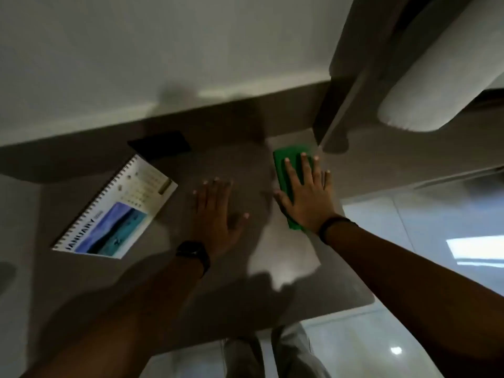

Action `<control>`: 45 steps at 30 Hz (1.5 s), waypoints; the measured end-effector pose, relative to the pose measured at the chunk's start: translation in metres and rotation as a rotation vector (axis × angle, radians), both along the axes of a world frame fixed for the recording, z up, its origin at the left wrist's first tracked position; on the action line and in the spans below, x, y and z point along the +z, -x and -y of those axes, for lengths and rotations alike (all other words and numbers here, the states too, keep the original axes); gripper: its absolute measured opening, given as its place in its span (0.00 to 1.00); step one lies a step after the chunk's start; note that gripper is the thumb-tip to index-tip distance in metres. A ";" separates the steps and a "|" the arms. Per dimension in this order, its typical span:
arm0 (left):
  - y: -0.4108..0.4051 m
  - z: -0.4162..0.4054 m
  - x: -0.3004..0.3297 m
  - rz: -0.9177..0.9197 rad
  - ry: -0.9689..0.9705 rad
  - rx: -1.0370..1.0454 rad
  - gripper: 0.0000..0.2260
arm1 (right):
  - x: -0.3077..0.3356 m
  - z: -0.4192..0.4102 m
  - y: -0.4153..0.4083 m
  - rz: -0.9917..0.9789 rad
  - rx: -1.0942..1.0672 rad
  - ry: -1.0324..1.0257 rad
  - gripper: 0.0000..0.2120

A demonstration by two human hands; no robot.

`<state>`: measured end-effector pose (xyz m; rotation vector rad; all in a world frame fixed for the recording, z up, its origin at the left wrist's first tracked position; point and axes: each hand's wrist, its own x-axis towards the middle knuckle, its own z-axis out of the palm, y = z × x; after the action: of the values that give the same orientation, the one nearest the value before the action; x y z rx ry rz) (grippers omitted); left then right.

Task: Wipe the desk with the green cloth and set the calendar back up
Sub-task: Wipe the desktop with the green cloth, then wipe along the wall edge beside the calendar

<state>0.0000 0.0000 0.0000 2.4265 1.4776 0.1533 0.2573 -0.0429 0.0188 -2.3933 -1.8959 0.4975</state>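
Grey desk (245,282): right hand (308,197) flat, pressing folded green cloth (281,162); left hand (218,211) flat, empty. Wide strokes could shove flat spiral-bound January calendar (117,211), centre left.

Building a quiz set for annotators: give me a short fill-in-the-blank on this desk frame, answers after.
1. The right hand presses flat on a folded cloth coloured ____.
2. The spiral-bound paper calendar lies flat, showing the month ____.
3. The left hand rests palm-down on the grey ____, holding nothing.
4. The left wrist wears a black ____.

Answers: green; January; desk; watch
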 end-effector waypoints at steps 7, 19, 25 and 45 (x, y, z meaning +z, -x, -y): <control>0.008 0.014 -0.051 -0.111 -0.016 0.016 0.39 | -0.045 0.001 0.007 0.094 -0.065 -0.077 0.32; 0.050 0.021 -0.006 -0.044 -0.039 -0.026 0.43 | -0.023 0.006 0.030 -0.127 -0.150 -0.101 0.27; 0.168 -0.006 0.086 -0.136 -0.264 0.044 0.45 | 0.011 0.008 0.139 -0.713 -0.360 -0.245 0.25; 0.264 -0.065 0.107 -0.517 -0.157 -0.017 0.49 | 0.004 -0.088 0.388 -1.015 -0.337 -0.411 0.31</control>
<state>-0.2640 0.0646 0.1069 2.7412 1.6966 -0.4083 -0.1304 0.0454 0.0231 -1.6169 -0.9983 0.9313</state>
